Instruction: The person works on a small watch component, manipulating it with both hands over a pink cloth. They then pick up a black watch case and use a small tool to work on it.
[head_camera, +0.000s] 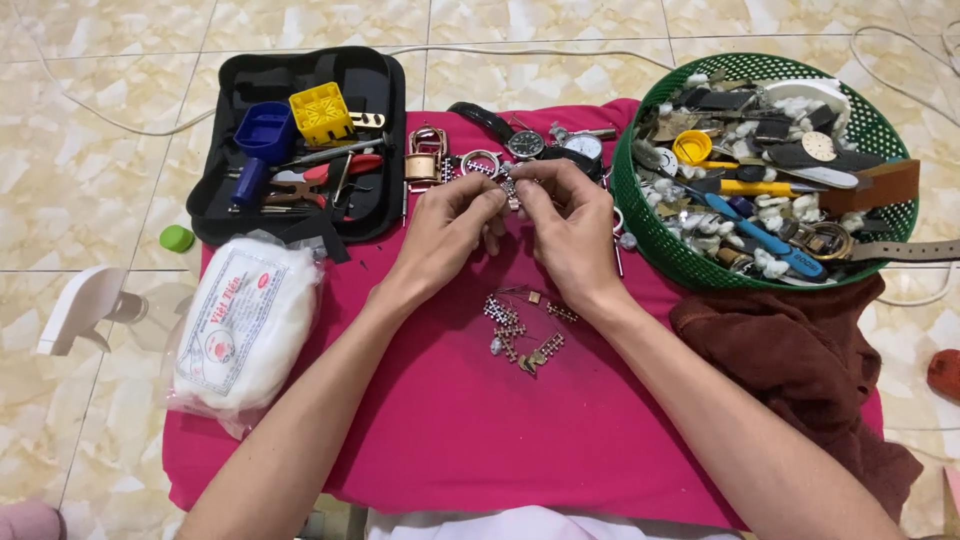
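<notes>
A short strip of metal watch band (511, 190) is pinched between both hands over the pink cloth (450, 420), near its far edge. The left hand (447, 228) grips one end with thumb and fingers drawn close; the right hand (570, 225) closes on the other end the same way. Working the links well probably calls for a steady pinch low over the cloth, so any loose pin drops onto it. On the cloth just nearer than the hands lie loose band pieces (522, 328). Watches (545, 147) lie beyond. A black tool tray (300, 140) sits at the cloth's far left corner, a green basket (765, 165) at its far right.
</notes>
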